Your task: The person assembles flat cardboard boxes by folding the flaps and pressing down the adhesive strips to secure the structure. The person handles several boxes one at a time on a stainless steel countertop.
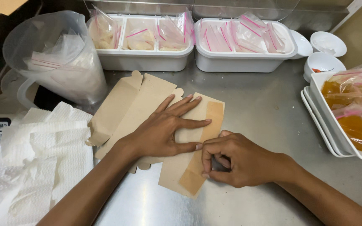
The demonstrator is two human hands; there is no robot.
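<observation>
While the flat cardboard box blank [147,104] lies unfolded on the steel worktop [265,113], the step in hand appears to be creasing its glue flap [202,155]. The left hand [164,129] is spread open, palm down, pinning the blank. The right hand [235,161] is curled, fingertips pinching the flap edge. The next move likely calls for firm pressure along the fold line. The blank is plain tan, with tabbed ends. Paper towels [42,163] lie to the left; trays of zip bags [147,42] stand behind.
</observation>
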